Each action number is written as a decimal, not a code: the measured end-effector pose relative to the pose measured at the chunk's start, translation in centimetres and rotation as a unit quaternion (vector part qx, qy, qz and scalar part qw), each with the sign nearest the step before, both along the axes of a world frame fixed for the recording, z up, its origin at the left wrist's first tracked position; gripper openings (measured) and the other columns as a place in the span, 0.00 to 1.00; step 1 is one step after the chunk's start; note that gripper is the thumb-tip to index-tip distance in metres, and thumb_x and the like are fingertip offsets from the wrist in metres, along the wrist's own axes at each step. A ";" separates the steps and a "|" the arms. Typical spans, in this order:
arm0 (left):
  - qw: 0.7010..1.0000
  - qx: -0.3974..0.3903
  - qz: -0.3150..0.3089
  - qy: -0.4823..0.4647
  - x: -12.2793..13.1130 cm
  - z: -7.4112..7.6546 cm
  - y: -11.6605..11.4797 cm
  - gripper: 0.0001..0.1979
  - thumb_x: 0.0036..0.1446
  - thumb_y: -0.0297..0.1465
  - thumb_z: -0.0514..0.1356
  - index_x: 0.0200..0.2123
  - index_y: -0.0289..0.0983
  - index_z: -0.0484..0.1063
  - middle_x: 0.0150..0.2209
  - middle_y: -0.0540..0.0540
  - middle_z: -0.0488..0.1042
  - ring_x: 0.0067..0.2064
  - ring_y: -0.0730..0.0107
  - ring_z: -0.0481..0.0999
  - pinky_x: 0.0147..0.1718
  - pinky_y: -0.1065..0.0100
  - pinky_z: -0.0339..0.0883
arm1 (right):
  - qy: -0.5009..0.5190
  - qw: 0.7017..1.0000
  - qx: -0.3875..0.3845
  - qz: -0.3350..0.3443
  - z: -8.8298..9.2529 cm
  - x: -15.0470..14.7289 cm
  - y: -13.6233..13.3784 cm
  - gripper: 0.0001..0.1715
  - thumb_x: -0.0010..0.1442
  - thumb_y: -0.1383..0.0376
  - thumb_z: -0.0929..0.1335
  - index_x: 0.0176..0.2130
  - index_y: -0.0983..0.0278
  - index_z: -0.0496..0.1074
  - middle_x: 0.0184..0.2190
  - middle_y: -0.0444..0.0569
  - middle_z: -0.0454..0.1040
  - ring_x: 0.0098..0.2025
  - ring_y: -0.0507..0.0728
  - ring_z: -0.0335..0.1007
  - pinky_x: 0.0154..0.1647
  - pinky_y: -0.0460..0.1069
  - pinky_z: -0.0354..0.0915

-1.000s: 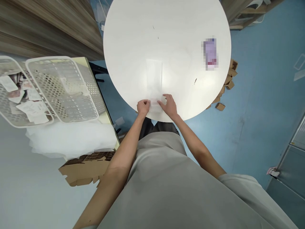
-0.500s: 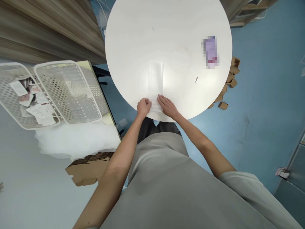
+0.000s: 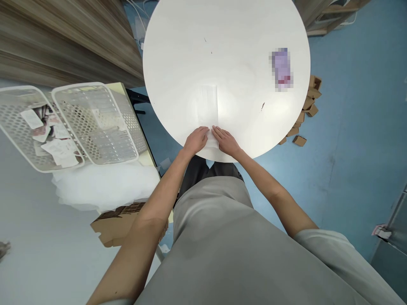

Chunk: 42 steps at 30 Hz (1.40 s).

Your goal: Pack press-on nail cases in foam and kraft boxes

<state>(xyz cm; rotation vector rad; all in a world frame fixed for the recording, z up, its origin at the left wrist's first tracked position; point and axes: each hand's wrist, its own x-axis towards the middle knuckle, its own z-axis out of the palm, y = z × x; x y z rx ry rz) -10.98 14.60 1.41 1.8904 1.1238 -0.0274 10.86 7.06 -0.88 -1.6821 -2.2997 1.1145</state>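
A thin translucent plastic sheet (image 3: 207, 103), long and narrow, lies flat near the front edge of the round white table (image 3: 241, 25). My left hand (image 3: 197, 140) rests on the sheet's near left part, its fingers stretched toward the middle. Opposite it, my right hand (image 3: 225, 140) lies flat on the near right part with fingers extended. The fingertips of both hands almost meet over the sheet. Neither hand grips anything that I can see.
A blurred-out purple item (image 3: 281, 67) lies on the table's right side. To the left stand two white perforated baskets (image 3: 95, 123), one with papers, above a white plastic heap (image 3: 104, 186) and a cardboard box (image 3: 116, 224). Small brown boxes (image 3: 299, 140) lie on the floor at right.
My left hand has moved right and slightly up onto the sheet, and its curled fingers have straightened. My right hand stays nearly in place.
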 end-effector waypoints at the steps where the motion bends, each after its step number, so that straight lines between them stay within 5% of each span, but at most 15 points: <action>1: 1.000 -0.004 0.007 -0.010 -0.4 -0.2 0.0 0.28 0.71 0.29 0.50 0.70 0.37 0.73 0.72 0.37 0.73 0.72 0.50 0.73 0.74 0.45 0.67 | 0.002 1.000 -0.005 -0.004 0.1 0.2 0.1 0.49 0.64 0.80 0.59 0.81 0.70 0.57 0.83 0.59 0.53 0.85 0.64 0.49 0.83 0.66 0.55; 8: 0.998 -0.049 0.018 -0.020 -1.7 -1.5 0.9 0.35 0.59 0.23 0.55 0.71 0.39 0.73 0.73 0.40 0.72 0.74 0.48 0.71 0.75 0.46 0.65 | 0.019 0.998 -0.034 -0.057 0.7 0.6 1.4 0.41 0.69 0.73 0.65 0.78 0.63 0.65 0.79 0.56 0.65 0.80 0.67 0.60 0.77 0.68 0.62; 14: 0.999 -0.022 0.037 0.019 -0.9 -0.8 1.1 0.32 0.63 0.36 0.68 0.70 0.41 0.71 0.69 0.38 0.74 0.66 0.43 0.77 0.66 0.47 0.73 | 0.013 0.994 -0.025 -0.107 1.0 0.6 3.6 0.22 0.79 0.58 0.65 0.64 0.63 0.78 0.66 0.59 0.79 0.65 0.70 0.72 0.64 0.65 0.71; 18: 0.991 -0.018 0.126 0.052 0.2 -0.6 1.3 0.18 0.75 0.42 0.57 0.59 0.40 0.77 0.56 0.36 0.81 0.58 0.46 0.81 0.59 0.50 0.75 | -0.021 0.990 -0.029 -0.137 0.5 0.5 4.9 0.27 0.81 0.48 0.62 0.53 0.63 0.81 0.54 0.60 0.81 0.55 0.68 0.75 0.57 0.61 0.74; 25: 0.966 -0.037 0.233 0.103 2.2 -0.4 2.4 0.17 0.75 0.40 0.54 0.41 0.42 0.81 0.40 0.38 0.84 0.51 0.45 0.83 0.54 0.50 0.74 | -0.055 0.960 -0.054 -0.267 -1.0 -0.9 6.1 0.39 0.79 0.35 0.57 0.46 0.60 0.79 0.43 0.55 0.82 0.44 0.65 0.80 0.44 0.58 0.77; 31: 0.948 -0.070 0.287 0.118 3.0 -0.1 3.1 0.12 0.73 0.38 0.59 0.40 0.41 0.80 0.44 0.39 0.85 0.52 0.47 0.83 0.55 0.51 0.75 | -0.055 0.953 0.000 -0.298 -1.5 -1.1 6.9 0.37 0.79 0.38 0.59 0.59 0.63 0.75 0.52 0.63 0.81 0.56 0.71 0.79 0.55 0.64 0.79; 35: 0.950 -0.017 0.286 0.127 3.5 0.4 3.1 0.15 0.73 0.34 0.60 0.59 0.39 0.76 0.60 0.34 0.79 0.61 0.46 0.80 0.61 0.48 0.75 | -0.040 0.982 0.026 -0.184 -0.5 -1.0 7.0 0.28 0.83 0.52 0.58 0.66 0.66 0.72 0.70 0.69 0.72 0.75 0.74 0.65 0.73 0.72 0.67; 39: 0.981 0.084 0.165 0.053 3.7 0.0 3.5 0.22 0.74 0.31 0.57 0.68 0.39 0.70 0.73 0.32 0.68 0.78 0.43 0.63 0.74 0.41 0.61 | -0.008 0.995 0.037 -0.097 -0.2 -0.8 6.8 0.27 0.83 0.62 0.55 0.71 0.62 0.70 0.77 0.61 0.66 0.82 0.68 0.55 0.80 0.73 0.58; 42: 0.996 0.067 0.064 0.004 3.6 -0.7 4.0 0.23 0.77 0.31 0.51 0.69 0.40 0.72 0.73 0.33 0.71 0.81 0.45 0.59 0.79 0.38 0.52 | 0.005 0.996 0.030 -0.082 -0.4 -0.3 6.9 0.28 0.83 0.61 0.55 0.73 0.61 0.68 0.79 0.59 0.64 0.84 0.65 0.51 0.82 0.71 0.57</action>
